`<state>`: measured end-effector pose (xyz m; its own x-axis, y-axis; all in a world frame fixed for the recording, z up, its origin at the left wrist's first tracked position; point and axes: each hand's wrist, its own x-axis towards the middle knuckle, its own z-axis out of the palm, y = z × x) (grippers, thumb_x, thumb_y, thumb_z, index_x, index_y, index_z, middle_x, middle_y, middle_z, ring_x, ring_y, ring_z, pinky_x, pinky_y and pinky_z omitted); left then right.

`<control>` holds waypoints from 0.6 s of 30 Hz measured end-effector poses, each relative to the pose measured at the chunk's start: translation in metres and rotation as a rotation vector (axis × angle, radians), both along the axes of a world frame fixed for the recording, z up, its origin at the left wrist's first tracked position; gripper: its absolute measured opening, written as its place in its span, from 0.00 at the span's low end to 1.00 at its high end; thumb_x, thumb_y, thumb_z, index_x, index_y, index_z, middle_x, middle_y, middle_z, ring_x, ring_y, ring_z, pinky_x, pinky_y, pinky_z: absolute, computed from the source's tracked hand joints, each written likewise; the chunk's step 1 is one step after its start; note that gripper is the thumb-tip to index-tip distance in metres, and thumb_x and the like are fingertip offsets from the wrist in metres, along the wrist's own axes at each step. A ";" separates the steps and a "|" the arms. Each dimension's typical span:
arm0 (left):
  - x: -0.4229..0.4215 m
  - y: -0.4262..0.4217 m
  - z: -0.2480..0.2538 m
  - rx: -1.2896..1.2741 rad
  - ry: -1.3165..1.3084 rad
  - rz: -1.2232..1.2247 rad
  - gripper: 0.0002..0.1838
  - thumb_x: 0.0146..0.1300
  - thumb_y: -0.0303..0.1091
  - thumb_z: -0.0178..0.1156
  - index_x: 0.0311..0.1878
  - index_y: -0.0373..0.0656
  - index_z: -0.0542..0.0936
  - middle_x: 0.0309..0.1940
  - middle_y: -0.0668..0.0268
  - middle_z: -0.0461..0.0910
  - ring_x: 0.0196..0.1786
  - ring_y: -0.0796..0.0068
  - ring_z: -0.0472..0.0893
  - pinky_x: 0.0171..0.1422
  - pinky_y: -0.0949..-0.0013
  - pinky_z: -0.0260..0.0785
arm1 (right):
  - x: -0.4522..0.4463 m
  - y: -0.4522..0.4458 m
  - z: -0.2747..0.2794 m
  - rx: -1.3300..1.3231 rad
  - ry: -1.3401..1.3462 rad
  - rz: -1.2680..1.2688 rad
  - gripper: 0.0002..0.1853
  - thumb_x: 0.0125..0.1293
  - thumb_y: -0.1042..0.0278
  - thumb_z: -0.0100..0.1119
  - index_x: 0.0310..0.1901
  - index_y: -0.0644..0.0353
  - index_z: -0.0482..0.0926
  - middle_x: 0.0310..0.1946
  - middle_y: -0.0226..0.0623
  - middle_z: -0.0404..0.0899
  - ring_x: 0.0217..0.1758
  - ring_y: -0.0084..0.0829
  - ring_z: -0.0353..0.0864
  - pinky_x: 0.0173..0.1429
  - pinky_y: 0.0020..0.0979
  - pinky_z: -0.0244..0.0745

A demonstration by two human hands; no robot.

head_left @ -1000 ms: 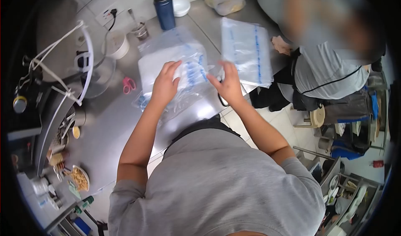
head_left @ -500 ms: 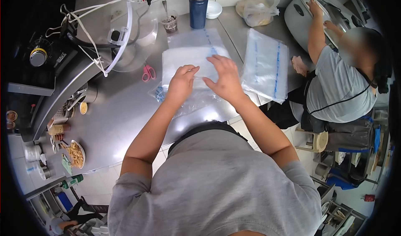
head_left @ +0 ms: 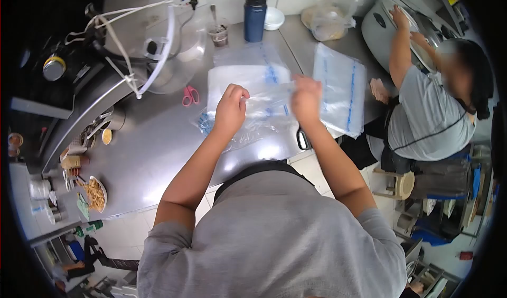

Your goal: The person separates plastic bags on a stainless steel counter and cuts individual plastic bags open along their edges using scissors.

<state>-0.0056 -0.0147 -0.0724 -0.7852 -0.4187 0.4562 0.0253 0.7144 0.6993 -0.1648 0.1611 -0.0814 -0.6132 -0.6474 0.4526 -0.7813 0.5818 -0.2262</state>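
My left hand (head_left: 231,108) pinches one side of a clear plastic bag (head_left: 268,98) with blue print. The bag is stretched out toward my right hand (head_left: 306,100), which is blurred by motion but closed at its other side. Beneath it lies a stack of clear plastic bags (head_left: 222,76) on the steel counter, with crumpled clear wrapping (head_left: 251,131) along its near edge. To the right of my right hand is a second stack of clear bags (head_left: 338,92) with blue lines. A black scissor-like handle (head_left: 302,138) shows at the counter edge by my right wrist.
Pink scissors (head_left: 190,96) lie left of the stack. Behind stand a blue bottle (head_left: 255,18), a white bowl (head_left: 273,19), a cup with a spoon (head_left: 218,35) and a bagged item (head_left: 328,23). At right, a co-worker (head_left: 430,108) reaches over a large grey cooker (head_left: 377,31).
My hands have moved apart, the right one going rightward. A clear bag now spans between them above the stack. The black handle has come into sight by my right wrist.
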 end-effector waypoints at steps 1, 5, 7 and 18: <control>0.005 -0.007 -0.003 -0.039 0.004 0.024 0.10 0.54 0.19 0.60 0.38 0.40 0.73 0.39 0.61 0.72 0.30 0.67 0.72 0.36 0.66 0.67 | -0.007 0.016 -0.003 -0.032 -0.050 -0.047 0.23 0.55 0.71 0.59 0.55 0.56 0.73 0.55 0.41 0.73 0.62 0.43 0.68 0.68 0.55 0.52; 0.021 -0.002 -0.007 -0.031 -0.067 0.075 0.12 0.53 0.24 0.65 0.40 0.41 0.74 0.42 0.60 0.73 0.39 0.61 0.75 0.45 0.62 0.68 | -0.005 0.036 -0.019 -0.126 -0.336 -0.142 0.14 0.60 0.74 0.55 0.49 0.60 0.77 0.36 0.44 0.80 0.40 0.46 0.79 0.47 0.43 0.71; 0.021 0.009 0.000 -0.207 0.001 0.129 0.13 0.53 0.27 0.67 0.42 0.42 0.76 0.45 0.60 0.73 0.45 0.59 0.75 0.50 0.61 0.68 | -0.003 0.039 -0.019 -0.197 -0.451 -0.143 0.12 0.61 0.75 0.54 0.47 0.62 0.77 0.29 0.44 0.80 0.32 0.46 0.80 0.38 0.40 0.74; -0.025 0.125 -0.042 1.962 -0.303 -0.393 0.27 0.67 0.60 0.53 0.52 0.44 0.76 0.45 0.68 0.78 0.52 0.72 0.76 0.60 0.64 0.65 | 0.052 0.050 -0.014 -0.520 -0.826 -0.223 0.12 0.69 0.68 0.52 0.51 0.62 0.76 0.24 0.36 0.80 0.25 0.25 0.78 0.32 0.28 0.73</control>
<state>-0.0304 0.1102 -0.1143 -0.8880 0.0923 -0.4505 -0.2849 -0.8794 0.3813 -0.1128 0.2114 -0.0957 -0.9465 -0.3219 0.0241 -0.1492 0.3701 -0.9170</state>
